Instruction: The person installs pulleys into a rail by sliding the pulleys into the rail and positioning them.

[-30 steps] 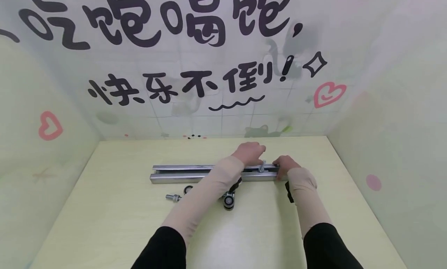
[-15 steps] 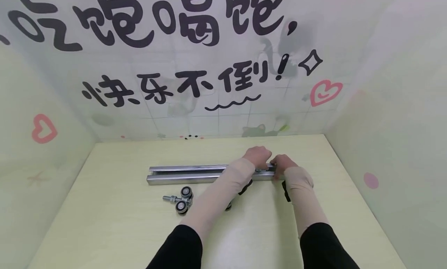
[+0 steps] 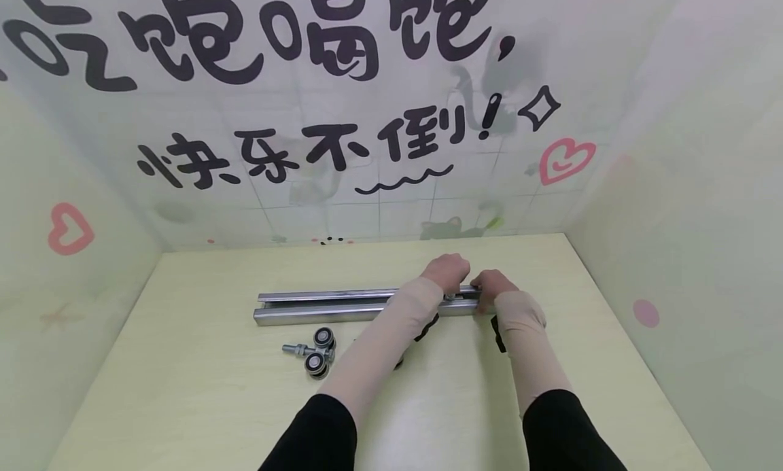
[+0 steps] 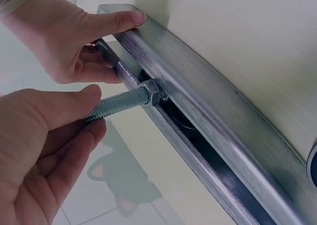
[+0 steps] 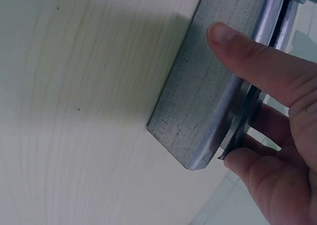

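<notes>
Threaded bolt (image 4: 121,102) projects from the slot (image 4: 209,157) of the metal rail (image 3: 330,313), near the rail's right end. Left hand (image 3: 449,270) pinches the bolt between thumb and fingers; right hand (image 3: 492,287) grips the rail end. I think the bolt is best guided square to the slot, without forcing.

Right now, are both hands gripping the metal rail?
No, only the right hand grips the metal rail; the left hand pinches the bolt sticking out of it.
</notes>
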### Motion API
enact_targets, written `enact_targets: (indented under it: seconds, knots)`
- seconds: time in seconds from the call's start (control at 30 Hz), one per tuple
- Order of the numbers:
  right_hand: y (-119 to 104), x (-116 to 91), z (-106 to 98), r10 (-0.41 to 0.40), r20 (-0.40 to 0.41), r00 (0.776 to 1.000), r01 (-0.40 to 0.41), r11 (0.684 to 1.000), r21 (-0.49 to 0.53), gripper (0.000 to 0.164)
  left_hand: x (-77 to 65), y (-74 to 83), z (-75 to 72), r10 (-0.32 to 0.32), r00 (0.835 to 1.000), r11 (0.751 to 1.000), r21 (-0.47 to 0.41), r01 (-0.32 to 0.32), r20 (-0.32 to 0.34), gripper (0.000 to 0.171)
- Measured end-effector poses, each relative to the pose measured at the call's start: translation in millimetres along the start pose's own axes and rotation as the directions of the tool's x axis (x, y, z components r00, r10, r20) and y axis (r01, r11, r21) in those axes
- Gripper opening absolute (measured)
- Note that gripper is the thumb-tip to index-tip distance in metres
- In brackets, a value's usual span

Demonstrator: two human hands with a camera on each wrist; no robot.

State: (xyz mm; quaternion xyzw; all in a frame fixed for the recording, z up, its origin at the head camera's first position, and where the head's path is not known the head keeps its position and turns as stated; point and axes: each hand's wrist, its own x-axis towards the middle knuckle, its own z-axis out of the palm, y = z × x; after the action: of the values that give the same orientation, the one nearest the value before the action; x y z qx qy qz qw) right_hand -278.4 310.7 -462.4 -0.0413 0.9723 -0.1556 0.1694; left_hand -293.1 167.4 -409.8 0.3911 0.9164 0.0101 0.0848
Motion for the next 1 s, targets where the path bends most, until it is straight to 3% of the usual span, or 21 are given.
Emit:
enact_targets:
  seconds: [0.2, 0.5, 1.0]
  knots:
    - [0.2, 1.8, 0.8, 0.016, 0.01, 1.0, -0.016, 1.0, 0.011, 0.066, 0.9, -0.5, 1.9, -0.008, 1.0, 1.0, -0.013, 0.008, -0.026, 0.012]
    - [2.0, 3.7, 1.8, 0.025, 0.013, 1.0, -0.026, 1.0, 0.017, 0.066, 0.3, 4.5, 2.7, -0.043, 0.993, 0.999, 0.005, 0.044, -0.114, 0.017]
    - [5.3, 6.4, 3.5, 0.028, 0.019, 0.999, -0.029, 0.999, 0.019, 0.067, 1.3, 4.6, 5.1, -0.065, 0.993, 0.998, 0.006, 0.065, -0.102, 0.016]
